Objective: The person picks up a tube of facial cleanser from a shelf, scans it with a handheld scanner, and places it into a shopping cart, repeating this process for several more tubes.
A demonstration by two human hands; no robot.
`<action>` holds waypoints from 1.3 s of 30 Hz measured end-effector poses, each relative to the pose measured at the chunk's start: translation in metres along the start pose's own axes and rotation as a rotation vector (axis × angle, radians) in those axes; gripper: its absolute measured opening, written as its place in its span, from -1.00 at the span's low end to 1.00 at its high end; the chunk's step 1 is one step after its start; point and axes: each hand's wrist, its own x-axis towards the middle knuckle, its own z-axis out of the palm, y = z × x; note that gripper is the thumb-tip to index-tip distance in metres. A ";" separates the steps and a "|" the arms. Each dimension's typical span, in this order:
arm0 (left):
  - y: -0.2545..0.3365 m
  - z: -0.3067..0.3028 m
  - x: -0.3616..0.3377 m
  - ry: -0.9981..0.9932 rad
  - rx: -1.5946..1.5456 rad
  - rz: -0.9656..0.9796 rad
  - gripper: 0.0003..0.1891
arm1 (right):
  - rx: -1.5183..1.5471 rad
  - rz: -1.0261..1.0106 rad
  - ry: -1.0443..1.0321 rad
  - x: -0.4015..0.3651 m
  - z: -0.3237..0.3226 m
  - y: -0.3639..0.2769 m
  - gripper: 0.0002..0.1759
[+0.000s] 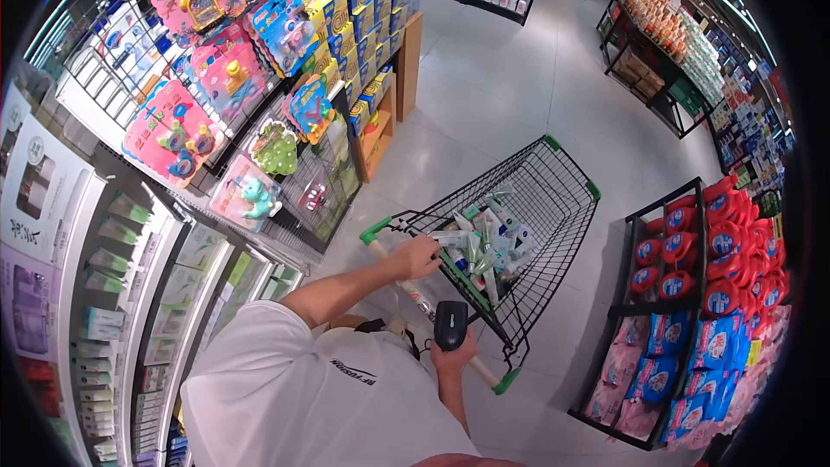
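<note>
A black handheld barcode scanner (450, 325) is gripped in my right hand (456, 353), held upright above the cart handle (409, 288). My left hand (418, 258) is closed at the near edge of the shopping cart (553, 246), just past the handle. What its fingers hold is hidden. Right beside that hand, inside the cart, lies a heap of clear and white-green packages (491, 246). The cart is a black wire basket with green corner pieces, angled away from me to the upper right.
Shelves of boxed goods (99, 324) stand close on my left. Above them hangs a rack of carded toys (238, 69), beside stacked yellow-blue boxes (354, 22). On the right, a rack holds red bottles (735, 242) and blue bags (713, 350). Grey tiled floor (510, 78) stretches ahead.
</note>
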 end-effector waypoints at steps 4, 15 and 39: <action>-0.007 -0.001 0.002 0.067 -0.057 -0.028 -0.76 | -0.082 -0.078 -0.023 0.008 0.005 0.019 -0.83; -0.008 -0.029 0.003 0.311 -0.016 0.064 -0.79 | 0.106 0.020 0.011 0.045 0.018 0.051 -0.70; -0.078 -0.073 0.067 0.463 -0.038 0.047 -0.93 | 0.387 0.406 -0.164 0.179 0.084 0.081 -0.84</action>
